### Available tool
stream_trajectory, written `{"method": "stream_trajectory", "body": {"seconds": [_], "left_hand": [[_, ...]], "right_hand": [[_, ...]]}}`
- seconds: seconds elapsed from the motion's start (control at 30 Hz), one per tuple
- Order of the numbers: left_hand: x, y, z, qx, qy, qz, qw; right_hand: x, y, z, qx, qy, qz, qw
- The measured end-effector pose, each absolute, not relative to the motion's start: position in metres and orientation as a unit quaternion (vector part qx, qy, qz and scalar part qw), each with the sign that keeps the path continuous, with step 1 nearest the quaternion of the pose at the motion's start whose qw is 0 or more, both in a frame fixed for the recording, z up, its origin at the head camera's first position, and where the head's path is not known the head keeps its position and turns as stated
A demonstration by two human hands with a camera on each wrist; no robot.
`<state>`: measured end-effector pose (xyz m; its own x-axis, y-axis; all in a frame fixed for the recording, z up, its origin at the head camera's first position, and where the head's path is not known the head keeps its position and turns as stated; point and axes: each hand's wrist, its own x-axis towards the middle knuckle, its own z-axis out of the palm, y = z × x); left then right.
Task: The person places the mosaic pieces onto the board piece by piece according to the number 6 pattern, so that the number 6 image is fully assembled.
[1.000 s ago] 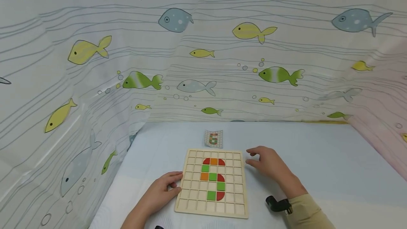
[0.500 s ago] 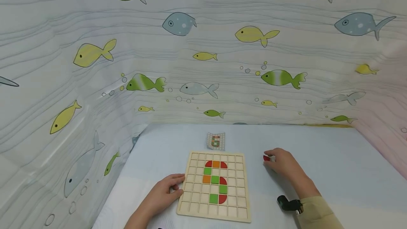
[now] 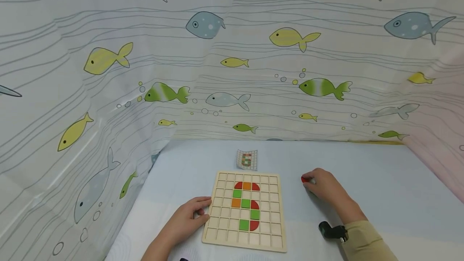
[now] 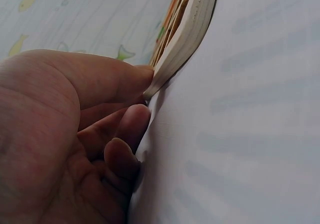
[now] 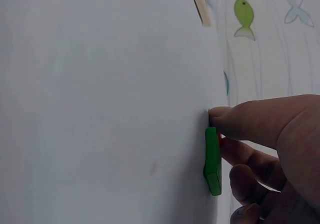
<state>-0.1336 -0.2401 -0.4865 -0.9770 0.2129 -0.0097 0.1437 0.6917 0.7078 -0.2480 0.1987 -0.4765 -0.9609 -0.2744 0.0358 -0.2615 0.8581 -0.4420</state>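
Observation:
My left hand point(image 3: 183, 220) touches the left edge of a wooden grid board point(image 3: 270, 228) with thumb and fingertips. In the left wrist view, the thumb meets the board's side point(image 4: 182, 49) while other fingers curl loosely below. Red, orange and green tiles sit in the board's squares. To the board's right, my right hand point(image 3: 324, 185) pinches a small red piece point(image 3: 303, 179) low over the table. In the right wrist view, a green tile point(image 5: 213, 161) lies by the fingertips, partly hiding the red; I cannot tell whether the hand holds it.
A small pattern card point(image 3: 247, 159) with a coloured figure on a grid lies just behind the board. The pale table point(image 3: 380, 180) runs back to a fish-printed curtain point(image 3: 268, 92), which also stands at the left and right.
My right hand has moved right, away from the board's edge, and now pinches a red piece. My left hand stays at the board's left edge. The view shifted slightly.

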Motion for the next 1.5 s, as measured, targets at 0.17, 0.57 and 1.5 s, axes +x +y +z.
{"method": "stream_trajectory", "body": {"seconds": [0.17, 0.57, 1.5], "left_hand": [[-0.133, -0.24, -0.487, 0.097, 0.919, 0.379, 0.043], [-0.133, -0.239, -0.486, 0.095, 0.917, 0.383, 0.049], [-0.133, -0.238, -0.485, 0.087, 0.926, 0.365, 0.044]], "right_hand": [[-0.246, 0.199, -0.475, -0.134, 0.965, -0.227, 0.014], [-0.236, 0.19, -0.468, -0.137, 0.962, -0.237, 0.007], [-0.191, 0.119, -0.446, -0.207, 0.945, -0.254, 0.011]]}}
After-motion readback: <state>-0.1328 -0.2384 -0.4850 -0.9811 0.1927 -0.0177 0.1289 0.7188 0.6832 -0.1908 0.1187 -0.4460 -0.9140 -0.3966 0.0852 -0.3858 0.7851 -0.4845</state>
